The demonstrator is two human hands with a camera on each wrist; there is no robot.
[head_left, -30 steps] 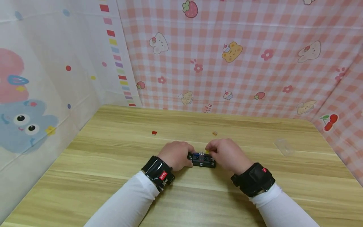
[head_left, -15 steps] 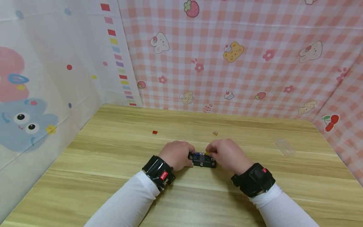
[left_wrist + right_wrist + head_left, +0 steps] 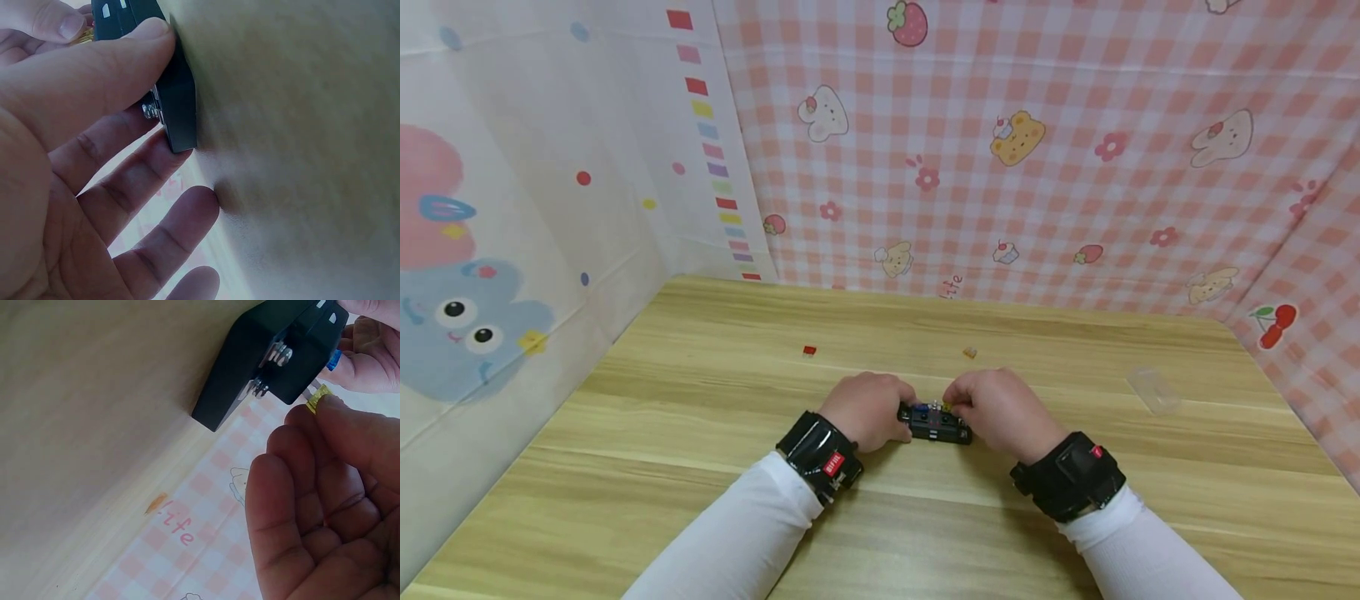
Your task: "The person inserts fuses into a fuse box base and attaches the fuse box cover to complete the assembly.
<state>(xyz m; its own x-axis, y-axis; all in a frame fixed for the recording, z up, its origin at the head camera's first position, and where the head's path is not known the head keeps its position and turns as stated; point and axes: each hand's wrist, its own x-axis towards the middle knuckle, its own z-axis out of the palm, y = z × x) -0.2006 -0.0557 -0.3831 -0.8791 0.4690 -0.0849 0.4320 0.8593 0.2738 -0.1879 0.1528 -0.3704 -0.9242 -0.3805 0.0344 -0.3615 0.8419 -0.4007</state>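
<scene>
A small black fuse block (image 3: 938, 424) with metal terminal screws (image 3: 280, 354) at its ends rests on the table. My left hand (image 3: 865, 410) grips its left end between thumb and fingers. My right hand (image 3: 1006, 414) pinches a yellow blade fuse (image 3: 317, 398) between thumb and index finger at the block's far side. Bare metal prongs show between the yellow plastic and the block; how deep they sit cannot be told. A blue blade fuse (image 3: 334, 360) stands in the block beside it, near the left hand's fingers.
Farther back on the wooden table (image 3: 700, 400) lie a red blade fuse (image 3: 809, 351) and a small orange fuse (image 3: 970, 352). A clear plastic cover (image 3: 1153, 391) lies at the right. Printed cloth walls (image 3: 865, 192) border the table.
My right hand has lowered the yellow blade fuse very slightly toward the fuse block. The left hand keeps its grip in the same place.
</scene>
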